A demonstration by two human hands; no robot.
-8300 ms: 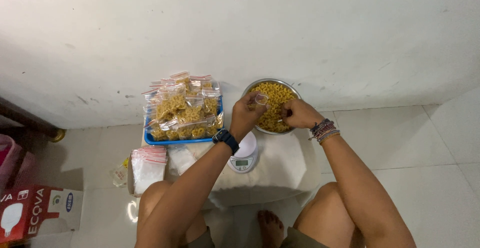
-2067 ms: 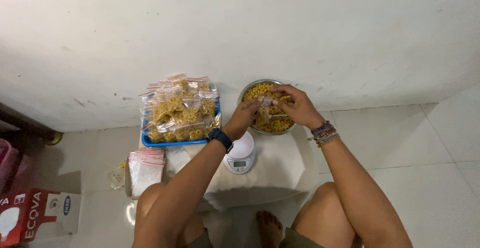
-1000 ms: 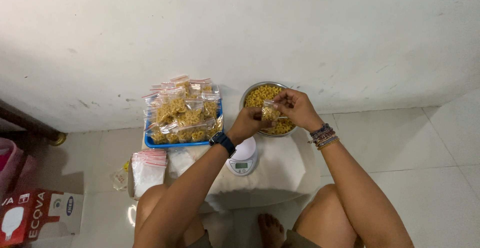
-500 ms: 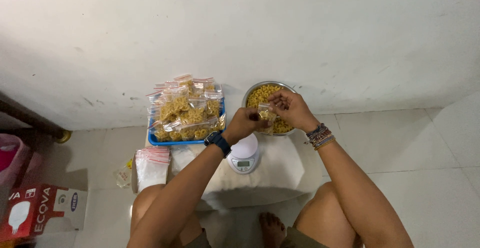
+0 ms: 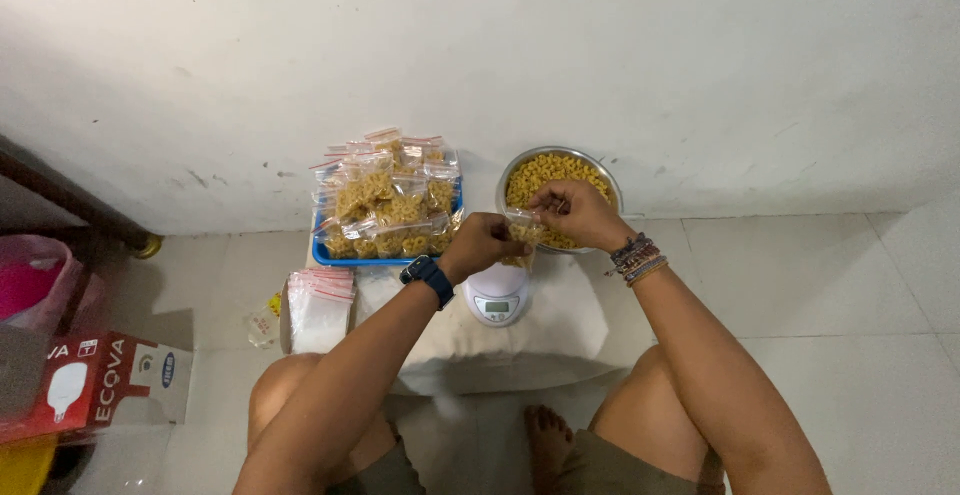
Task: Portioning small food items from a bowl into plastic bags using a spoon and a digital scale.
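Pinching the top edge of a small clear bag point(image 5: 522, 231) of yellow macaroni, my left hand point(image 5: 478, 245) grips one corner while my right hand point(image 5: 572, 211) grips the other, both closed on it; the bag hangs between them just above the white kitchen scale point(image 5: 497, 298), and I cannot tell whether it touches the pan; a dark watch point(image 5: 427, 277) sits on my left wrist and a stack of bracelets point(image 5: 637, 257) on my right; just behind the hands stands a steel bowl point(image 5: 609, 177) filled with loose macaroni; to its left a blue tray point(image 5: 330, 253) carries a heap of filled bags; scale, bowl and tray rest on a low table point(image 5: 570, 325) under a white cloth; a pile of empty zip bags point(image 5: 320, 300) lies at its left edge.
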